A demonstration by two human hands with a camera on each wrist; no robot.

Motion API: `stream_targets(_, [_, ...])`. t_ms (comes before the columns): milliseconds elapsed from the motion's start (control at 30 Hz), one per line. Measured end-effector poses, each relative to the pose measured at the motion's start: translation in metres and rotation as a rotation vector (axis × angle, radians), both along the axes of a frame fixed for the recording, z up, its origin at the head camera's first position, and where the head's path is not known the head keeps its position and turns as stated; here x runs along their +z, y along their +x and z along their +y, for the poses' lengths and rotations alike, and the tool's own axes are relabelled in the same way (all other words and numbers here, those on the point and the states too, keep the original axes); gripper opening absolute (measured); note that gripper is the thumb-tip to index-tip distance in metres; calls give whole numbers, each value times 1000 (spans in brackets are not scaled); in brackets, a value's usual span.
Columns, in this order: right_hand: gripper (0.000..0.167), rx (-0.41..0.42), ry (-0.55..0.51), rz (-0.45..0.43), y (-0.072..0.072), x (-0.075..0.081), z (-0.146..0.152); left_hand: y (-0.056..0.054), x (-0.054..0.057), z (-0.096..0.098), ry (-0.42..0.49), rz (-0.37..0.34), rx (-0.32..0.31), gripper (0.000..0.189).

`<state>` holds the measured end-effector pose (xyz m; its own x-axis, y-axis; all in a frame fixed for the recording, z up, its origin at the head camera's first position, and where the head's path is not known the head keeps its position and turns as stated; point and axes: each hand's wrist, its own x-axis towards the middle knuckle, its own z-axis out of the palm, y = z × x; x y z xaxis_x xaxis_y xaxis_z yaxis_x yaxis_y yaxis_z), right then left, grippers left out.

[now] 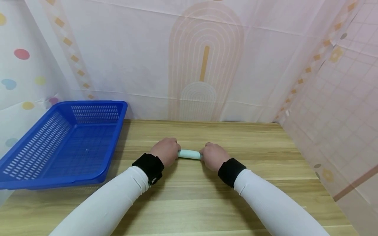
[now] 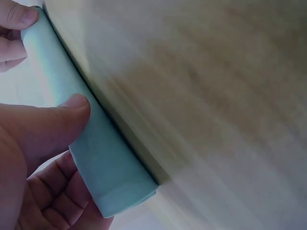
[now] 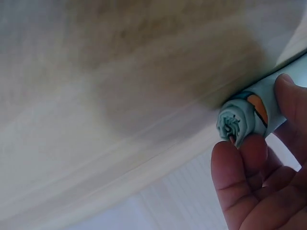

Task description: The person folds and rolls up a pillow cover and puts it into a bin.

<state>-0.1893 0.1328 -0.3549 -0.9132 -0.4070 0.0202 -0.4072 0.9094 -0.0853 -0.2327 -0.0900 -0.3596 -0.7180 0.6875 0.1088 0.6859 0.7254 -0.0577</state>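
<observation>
A pale mint-green rolled cloth (image 1: 190, 154) lies crosswise between both hands, close over the wooden table. My left hand (image 1: 166, 151) grips its left end; in the left wrist view the thumb (image 2: 72, 115) presses on top and the fingers curl underneath. At the other end my right hand (image 1: 215, 156) pinches it between thumb and fingers. The right wrist view shows that end of the rolled cloth (image 3: 240, 117) as a spiral of tight layers, with an orange and dark patch near it.
A blue plastic basket (image 1: 113, 144) with slotted sides stands on the left of the wooden table (image 1: 189, 203). Patterned white curtain-like sheets (image 1: 133, 59) hang behind and on both sides.
</observation>
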Motion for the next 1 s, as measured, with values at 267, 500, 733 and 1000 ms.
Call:
stream_targets(267, [8, -5, -28, -23, -7, -4, 5, -10, 4, 0, 67, -201, 64, 7])
stream_targets(500, [5, -50, -58, -67, -11, -6, 7, -17, 4, -3, 100, -323, 105, 15])
stream_targets(733, [13, -66, -26, -70, -12, -5, 7, -18, 4, -6, 113, -342, 102, 21])
stream_targets(1000, [11, -58, -31, -70, -10, -5, 7, -17, 10, -8, 116, -365, 92, 20])
